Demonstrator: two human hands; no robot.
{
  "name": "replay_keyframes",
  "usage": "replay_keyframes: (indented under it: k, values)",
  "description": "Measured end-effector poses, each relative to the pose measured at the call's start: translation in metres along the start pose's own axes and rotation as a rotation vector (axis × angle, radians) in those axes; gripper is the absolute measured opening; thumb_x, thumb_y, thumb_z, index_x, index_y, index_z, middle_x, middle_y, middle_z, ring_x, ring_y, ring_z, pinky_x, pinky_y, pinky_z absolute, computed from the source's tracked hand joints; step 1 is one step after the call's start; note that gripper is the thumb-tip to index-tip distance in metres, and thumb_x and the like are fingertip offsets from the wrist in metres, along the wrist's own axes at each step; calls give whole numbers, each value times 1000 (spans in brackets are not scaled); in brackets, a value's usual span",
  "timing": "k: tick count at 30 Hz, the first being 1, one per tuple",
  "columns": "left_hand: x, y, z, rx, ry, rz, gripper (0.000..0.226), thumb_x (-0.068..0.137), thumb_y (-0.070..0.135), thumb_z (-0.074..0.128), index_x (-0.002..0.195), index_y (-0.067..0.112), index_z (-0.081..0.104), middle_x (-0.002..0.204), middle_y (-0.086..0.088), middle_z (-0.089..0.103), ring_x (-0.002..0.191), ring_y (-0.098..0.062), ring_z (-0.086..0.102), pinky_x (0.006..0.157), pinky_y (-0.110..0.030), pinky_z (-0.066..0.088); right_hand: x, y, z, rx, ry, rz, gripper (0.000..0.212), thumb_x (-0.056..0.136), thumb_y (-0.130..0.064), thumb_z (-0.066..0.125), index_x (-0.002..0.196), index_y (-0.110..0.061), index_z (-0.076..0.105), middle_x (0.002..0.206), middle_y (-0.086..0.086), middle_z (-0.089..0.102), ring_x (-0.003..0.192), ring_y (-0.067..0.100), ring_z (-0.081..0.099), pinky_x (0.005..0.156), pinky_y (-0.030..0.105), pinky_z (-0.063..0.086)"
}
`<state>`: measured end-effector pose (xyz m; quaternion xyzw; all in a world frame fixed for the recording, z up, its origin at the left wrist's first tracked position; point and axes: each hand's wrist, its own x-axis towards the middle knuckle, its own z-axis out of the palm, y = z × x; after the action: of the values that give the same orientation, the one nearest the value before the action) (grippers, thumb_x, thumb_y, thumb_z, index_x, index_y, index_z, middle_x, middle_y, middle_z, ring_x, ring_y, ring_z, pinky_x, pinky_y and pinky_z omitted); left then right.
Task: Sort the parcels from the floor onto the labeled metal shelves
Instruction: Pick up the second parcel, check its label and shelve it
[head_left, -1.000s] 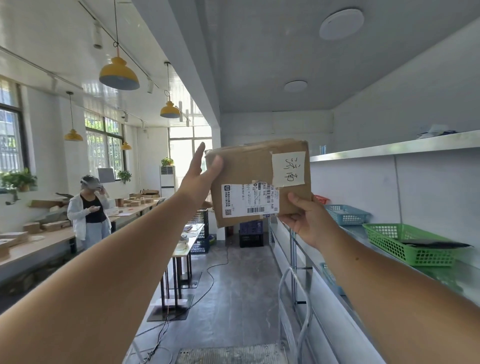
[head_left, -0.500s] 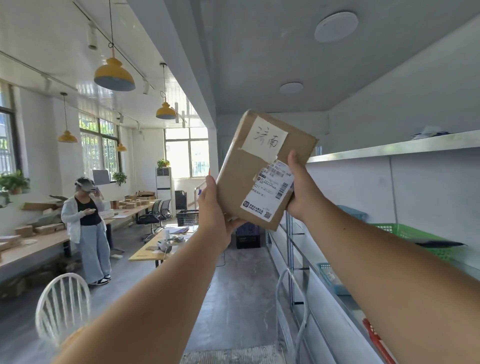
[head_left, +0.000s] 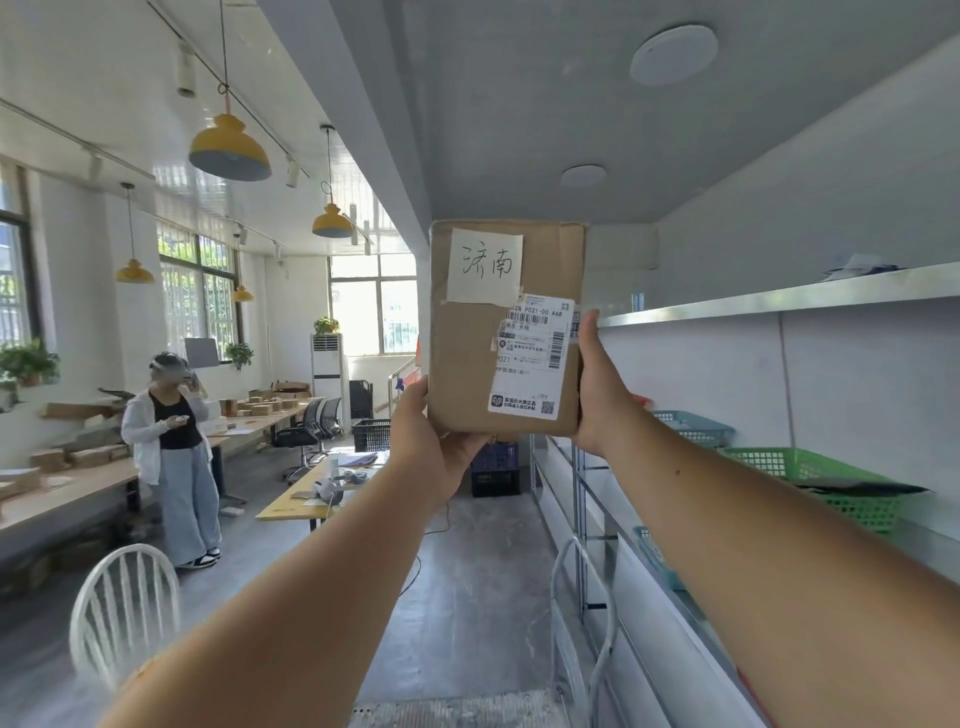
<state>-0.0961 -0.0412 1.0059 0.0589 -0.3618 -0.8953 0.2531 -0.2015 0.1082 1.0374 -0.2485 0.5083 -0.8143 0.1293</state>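
Note:
A brown cardboard parcel (head_left: 467, 353) is held upright at arm's length in front of me. It carries a white handwritten note near its top and a printed shipping label at lower right. My left hand (head_left: 428, 434) grips its lower left corner from below. My right hand (head_left: 597, 384) grips its right edge. The metal shelves (head_left: 779, 301) run along the wall on the right, just beside the parcel.
A green basket (head_left: 831, 483) and a blue basket (head_left: 693, 426) sit on the middle shelf. A person (head_left: 174, 457) stands at left by long tables. A white chair (head_left: 122, 618) is at lower left, a metal cart handle (head_left: 582, 597) near my feet, dark crates (head_left: 496, 470) ahead.
The parcel has been rotated from lying sideways through a tilt to standing upright with the handwritten note on top. My left hand moved from its left edge to under its bottom corner.

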Motion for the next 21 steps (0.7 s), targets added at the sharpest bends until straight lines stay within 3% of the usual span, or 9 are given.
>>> replay_keyframes:
  k: [2, 5, 7, 9, 11, 13, 16, 18, 21]
  values:
    - [-1, 7, -1, 99, 14, 26, 40, 104, 37, 62, 137, 17, 70, 122, -7, 78, 102, -27, 76, 77, -36, 67, -3, 1, 0, -28, -9, 2, 88, 72, -92, 43, 132, -33, 71, 131, 8, 77, 114, 33, 75, 97, 55, 60]
    - [-1, 16, 0, 300, -45, 173, 48, 105, 62, 51, 135, 28, 67, 109, 6, 82, 97, -13, 78, 85, -23, 57, -3, 1, 2, -73, -10, 15, 94, 66, -93, 47, 136, -34, 70, 133, 7, 76, 122, 36, 72, 108, 61, 53]
    - [4, 19, 0, 392, -76, 233, 62, 102, 71, 48, 145, 28, 59, 123, 6, 77, 114, -15, 72, 108, -36, 53, -3, -2, 5, -98, 8, 24, 88, 76, -94, 40, 134, -35, 71, 128, 5, 78, 118, 34, 74, 102, 54, 56]
    - [10, 24, -3, 428, -132, 246, 83, 91, 80, 57, 155, 28, 52, 140, 5, 69, 132, -17, 63, 127, -46, 37, -3, -8, 6, -104, 3, 25, 82, 89, -89, 33, 139, -33, 67, 129, 5, 78, 112, 31, 76, 92, 48, 59]
    - [21, 26, -11, 460, -210, 231, 125, 61, 92, 74, 165, 32, 39, 154, 6, 62, 142, -21, 57, 129, -52, 32, -7, -13, 8, -136, -13, 14, 77, 97, -82, 25, 139, -32, 65, 122, 5, 78, 98, 25, 78, 74, 37, 57]
    - [31, 28, -17, 465, -239, 198, 143, 44, 94, 81, 167, 38, 34, 152, 6, 65, 141, -26, 60, 127, -60, 32, -10, -14, 12, -135, -33, 9, 72, 99, -78, 23, 136, -32, 65, 112, 2, 78, 87, 21, 78, 57, 28, 56]
    - [23, 36, -15, 485, -255, 202, 96, 73, 88, 68, 151, 33, 58, 136, 4, 77, 134, -29, 66, 125, -63, 32, -7, -10, 16, -103, -51, -5, 63, 99, -77, 35, 129, -33, 70, 118, 3, 80, 88, 24, 81, 60, 32, 61]
    - [17, 39, -11, 481, -252, 225, 62, 97, 77, 49, 132, 30, 70, 124, 1, 82, 127, -31, 71, 119, -59, 44, -5, -7, 16, -108, -46, -8, 61, 99, -76, 38, 131, -35, 69, 110, 0, 83, 85, 22, 82, 62, 34, 63]
    - [14, 42, -9, 476, -276, 246, 56, 106, 68, 37, 121, 28, 73, 110, 0, 85, 110, -28, 78, 95, -49, 61, -5, -4, 17, -141, -45, -11, 69, 98, -80, 31, 139, -36, 65, 109, -2, 82, 86, 20, 82, 62, 34, 63]
